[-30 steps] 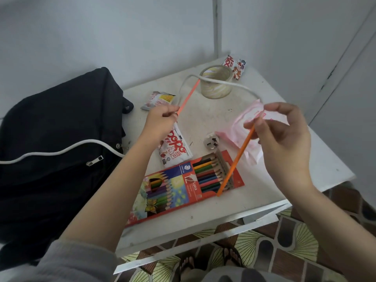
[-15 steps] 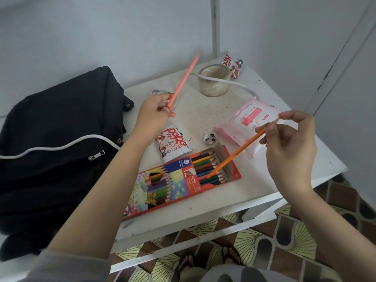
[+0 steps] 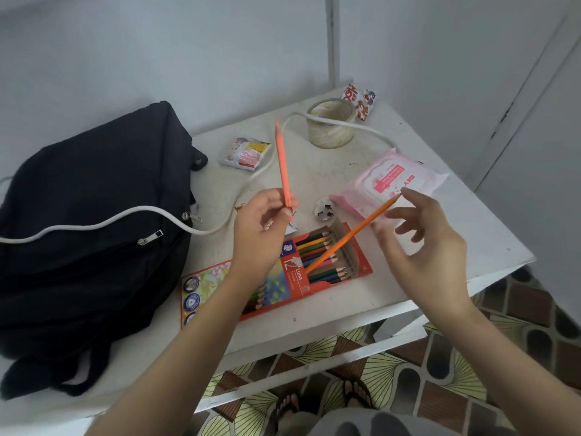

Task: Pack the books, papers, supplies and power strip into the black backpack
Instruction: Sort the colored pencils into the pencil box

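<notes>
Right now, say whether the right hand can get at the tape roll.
Probably not freely: the right hand holds an orange pencil, and a white cable lies across the tape roll beyond the pink pack.

Matt cloth backpack (image 3: 94, 221); glossy plastic wipes pack (image 3: 390, 184).

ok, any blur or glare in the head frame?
Head view: right hand motion-smeared; left hand, its salmon pencil and the pencil box sharp; soft even light, no glare on the table; wide-angle skews wall lines near the edges.
</notes>
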